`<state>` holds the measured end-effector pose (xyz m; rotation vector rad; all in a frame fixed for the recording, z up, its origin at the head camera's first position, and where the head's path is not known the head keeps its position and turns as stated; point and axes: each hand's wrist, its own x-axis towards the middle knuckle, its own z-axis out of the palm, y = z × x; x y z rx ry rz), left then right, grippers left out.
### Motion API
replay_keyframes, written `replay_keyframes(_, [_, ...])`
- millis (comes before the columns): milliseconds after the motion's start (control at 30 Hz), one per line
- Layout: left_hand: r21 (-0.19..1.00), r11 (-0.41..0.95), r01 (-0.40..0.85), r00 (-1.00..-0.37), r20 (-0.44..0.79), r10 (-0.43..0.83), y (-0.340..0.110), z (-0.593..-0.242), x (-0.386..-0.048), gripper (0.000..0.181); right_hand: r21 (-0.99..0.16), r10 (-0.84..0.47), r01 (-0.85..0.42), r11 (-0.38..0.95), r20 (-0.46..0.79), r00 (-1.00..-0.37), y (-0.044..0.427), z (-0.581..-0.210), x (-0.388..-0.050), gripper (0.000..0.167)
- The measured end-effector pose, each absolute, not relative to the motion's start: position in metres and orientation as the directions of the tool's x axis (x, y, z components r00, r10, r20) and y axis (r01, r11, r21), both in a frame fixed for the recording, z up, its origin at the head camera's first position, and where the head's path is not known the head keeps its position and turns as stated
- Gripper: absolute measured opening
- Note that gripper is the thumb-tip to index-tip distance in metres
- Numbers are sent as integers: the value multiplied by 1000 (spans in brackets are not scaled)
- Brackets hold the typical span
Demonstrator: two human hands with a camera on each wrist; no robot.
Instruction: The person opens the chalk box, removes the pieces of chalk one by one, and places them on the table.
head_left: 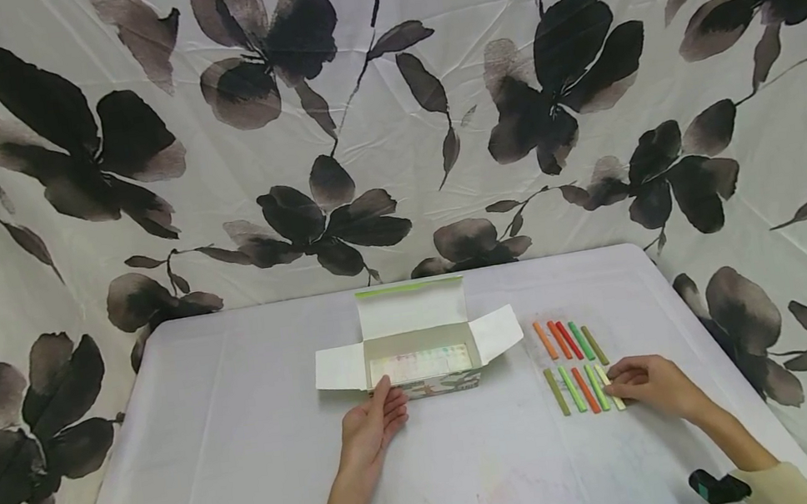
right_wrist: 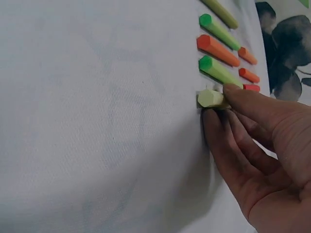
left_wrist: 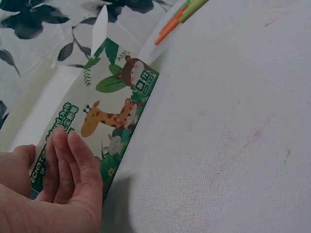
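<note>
An open chalk box (head_left: 438, 384) stands on the table, printed with a giraffe and other animals on its front (left_wrist: 104, 114). My left hand (head_left: 374, 428) holds its front wall near the left corner, thumb at the top edge and fingers against the printed side. Inside the box, pale speckled contents (head_left: 420, 362) show. Over to the right, my right hand (head_left: 654, 385) pinches a pale yellow chalk stick (right_wrist: 209, 98) between thumb and fingers, at the right end of the nearer row. Beside that stick lies a green chalk stick (right_wrist: 221, 71).
Two rows of chalk sticks lie right of the box, including an orange stick (head_left: 545, 340) in the back row and an olive stick (head_left: 557, 392) in front. The box's side flaps (head_left: 497, 333) spread outward. Faint coloured smudges mark the white tabletop (head_left: 245, 439). Floral cloth (head_left: 387, 119) hangs behind.
</note>
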<state>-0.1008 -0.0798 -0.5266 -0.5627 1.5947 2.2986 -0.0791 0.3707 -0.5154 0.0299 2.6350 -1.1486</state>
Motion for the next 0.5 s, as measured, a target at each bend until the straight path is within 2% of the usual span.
replay_keyframes(267, [817, -350, -458, -875, -483, 19, -81, -522, -100, 57, -665, -76, 91, 741, -218, -973, 370, -515, -82, 26])
replay_keyframes(500, [806, -320, -497, -858, -512, 42, -83, -513, -98, 64, -666, -52, 65, 743, -155, -987, 371, -509, -88, 25])
